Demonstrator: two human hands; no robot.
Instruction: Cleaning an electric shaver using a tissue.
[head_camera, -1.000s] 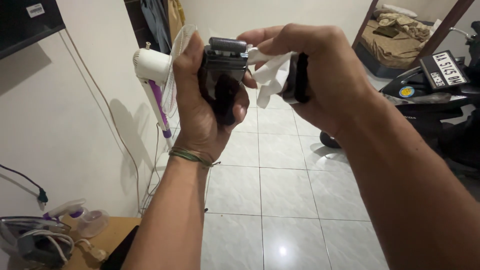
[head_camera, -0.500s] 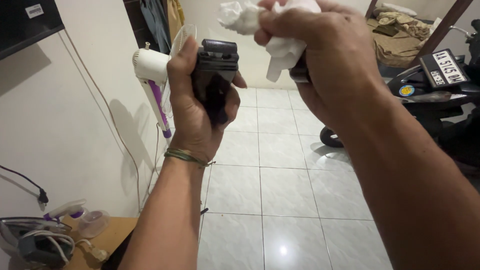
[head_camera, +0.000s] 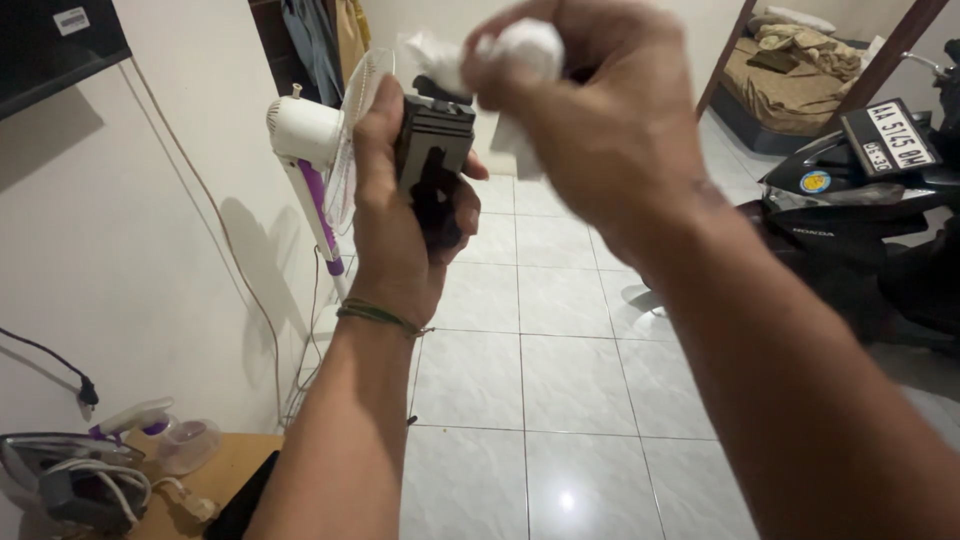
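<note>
My left hand (head_camera: 395, 235) grips a black electric shaver (head_camera: 432, 150) upright at chest height, its head pointing up. My right hand (head_camera: 590, 120) holds a crumpled white tissue (head_camera: 515, 45) and presses it over the top of the shaver, hiding the foil head. A thin green band sits on my left wrist. Whether my right hand also holds a dark cap cannot be seen.
A white and purple standing fan (head_camera: 305, 140) stands by the left wall. A clothes iron (head_camera: 70, 480) and a clear cup lie on a wooden surface at bottom left. A black scooter (head_camera: 860, 190) is parked at right on the white tiled floor (head_camera: 540, 400). A bed shows far back.
My right hand has brought the tissue from above and to the right down onto the shaver's head, which is now covered. The left hand kept the shaver nearly still.
</note>
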